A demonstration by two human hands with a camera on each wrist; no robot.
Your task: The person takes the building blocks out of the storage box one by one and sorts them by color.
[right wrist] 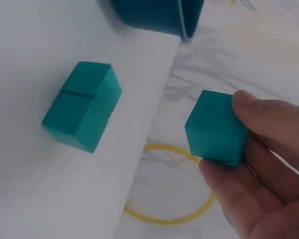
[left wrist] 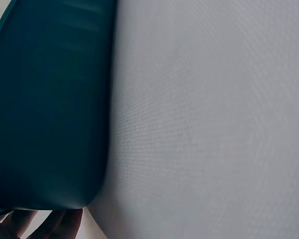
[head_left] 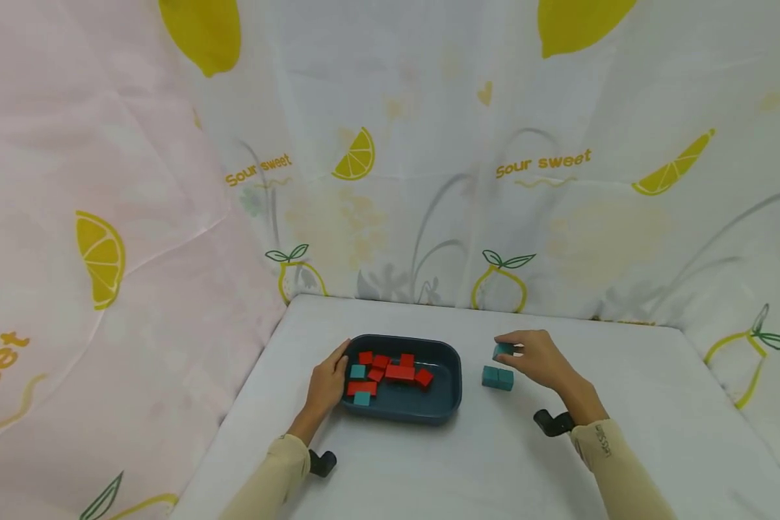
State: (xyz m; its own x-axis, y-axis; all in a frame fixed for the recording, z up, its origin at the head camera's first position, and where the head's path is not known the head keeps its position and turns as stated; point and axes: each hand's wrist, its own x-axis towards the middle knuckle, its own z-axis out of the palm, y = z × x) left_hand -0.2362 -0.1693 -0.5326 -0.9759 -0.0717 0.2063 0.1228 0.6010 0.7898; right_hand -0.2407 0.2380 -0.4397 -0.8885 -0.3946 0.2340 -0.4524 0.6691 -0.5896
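Note:
My right hand [head_left: 539,357] pinches a teal cube [right wrist: 214,127] between thumb and fingers, held up off the table. Just below it, a pair of teal cubes [head_left: 497,378] sits side by side on the table, touching each other. To their left is a dark blue tray [head_left: 406,417] with rounded corners. Several red blocks [head_left: 400,373] and two teal cubes [head_left: 362,398] lie inside it, mostly toward its left half. My left hand [head_left: 325,383] grips the tray's left end, thumb by the rim and fingers along the outer wall.
A white table [head_left: 481,469] carries everything. Behind it hangs a pale curtain [head_left: 416,217] printed with lemons, and another curtain side [head_left: 104,180] borders the left. A black wrist mount [head_left: 552,422] sticks out below my right wrist.

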